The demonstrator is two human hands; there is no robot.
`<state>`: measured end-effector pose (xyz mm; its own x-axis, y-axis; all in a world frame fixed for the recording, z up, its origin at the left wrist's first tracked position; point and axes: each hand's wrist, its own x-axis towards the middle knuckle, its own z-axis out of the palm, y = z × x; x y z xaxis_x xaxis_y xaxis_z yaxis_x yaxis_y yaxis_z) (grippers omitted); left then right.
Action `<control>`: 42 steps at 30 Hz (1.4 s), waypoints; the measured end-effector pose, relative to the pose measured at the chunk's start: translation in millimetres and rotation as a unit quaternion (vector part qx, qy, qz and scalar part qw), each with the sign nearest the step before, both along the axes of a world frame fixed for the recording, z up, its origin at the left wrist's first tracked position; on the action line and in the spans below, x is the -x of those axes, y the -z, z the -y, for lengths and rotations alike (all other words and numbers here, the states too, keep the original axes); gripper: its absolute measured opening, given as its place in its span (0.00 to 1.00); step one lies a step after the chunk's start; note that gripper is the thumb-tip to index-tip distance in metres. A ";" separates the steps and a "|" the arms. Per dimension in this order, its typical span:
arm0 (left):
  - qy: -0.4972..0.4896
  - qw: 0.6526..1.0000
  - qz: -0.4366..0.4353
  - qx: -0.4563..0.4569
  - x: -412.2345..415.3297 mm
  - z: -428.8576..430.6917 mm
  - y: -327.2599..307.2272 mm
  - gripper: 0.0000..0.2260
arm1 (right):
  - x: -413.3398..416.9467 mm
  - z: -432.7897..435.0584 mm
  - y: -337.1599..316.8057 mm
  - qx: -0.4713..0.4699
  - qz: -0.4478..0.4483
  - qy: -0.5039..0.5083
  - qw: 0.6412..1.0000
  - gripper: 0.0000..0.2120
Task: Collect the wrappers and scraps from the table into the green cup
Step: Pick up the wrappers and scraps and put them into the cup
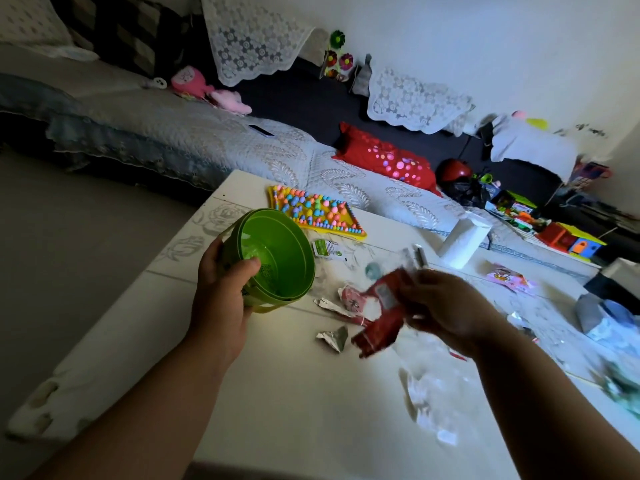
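The left hand (221, 271) tilts the green cup (273, 258) above the tabletop (294, 393); the right hand (446, 306), blurred, seemingly pinches a red wrapper (379, 317). Bring it over the rim before releasing.

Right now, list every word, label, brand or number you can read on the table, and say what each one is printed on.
No text here can be read for certain.
Green plastic cup in the left hand: dark print on its outer wall, too small.
Red wrapper in the right hand: grey label patch, blurred.
White and green sachet: print too small.
Pink packet: cartoon picture, lettering unreadable.
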<state>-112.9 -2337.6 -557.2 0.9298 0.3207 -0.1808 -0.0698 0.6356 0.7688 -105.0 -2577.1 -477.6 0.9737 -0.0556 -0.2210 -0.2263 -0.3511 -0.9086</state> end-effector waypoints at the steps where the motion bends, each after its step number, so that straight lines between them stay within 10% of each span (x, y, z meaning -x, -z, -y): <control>1: -0.002 1.000 0.002 -0.001 -0.5 1.4 -0.1 0.29 | -1.8 -6.1 -10.0 -0.052 0.037 0.030 0.997 0.07; 6: -0.002 1.000 0.005 -0.006 -1.7 10.3 1.8 0.28 | -3.8 -61.2 -29.2 -0.150 0.199 0.093 0.964 0.09; 12: 0.016 1.000 0.004 0.020 2.8 15.0 -2.4 0.26 | -19.5 -112.6 7.0 0.094 0.203 0.023 0.974 0.07; 18: 0.020 0.998 -0.008 0.054 4.2 10.4 -6.5 0.23 | -32.9 -125.8 18.1 0.402 0.198 -0.062 0.892 0.17; 22: 0.020 0.998 -0.011 0.053 3.0 6.6 -5.5 0.25 | -33.1 -129.8 12.5 0.350 0.273 -0.035 0.895 0.29; 25: 0.013 0.999 -0.007 0.050 2.5 4.0 -4.6 0.26 | -30.4 -131.1 7.6 0.366 0.344 -0.048 0.863 0.18; 34: 0.037 0.999 0.008 0.012 8.2 4.4 -4.7 0.25 | -46.8 -155.0 19.7 0.566 0.135 -0.295 0.758 0.16; 42: 0.008 0.999 -0.005 0.038 0.5 0.6 2.3 0.25 | -30.6 -118.1 -18.3 0.406 0.224 -0.162 0.871 0.12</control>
<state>-113.3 -2338.2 -559.4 0.9329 0.2903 -0.2131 -0.0513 0.6930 0.7192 -74.4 -2459.0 -459.3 0.9458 0.2779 0.1683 0.3178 -0.8989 -0.3016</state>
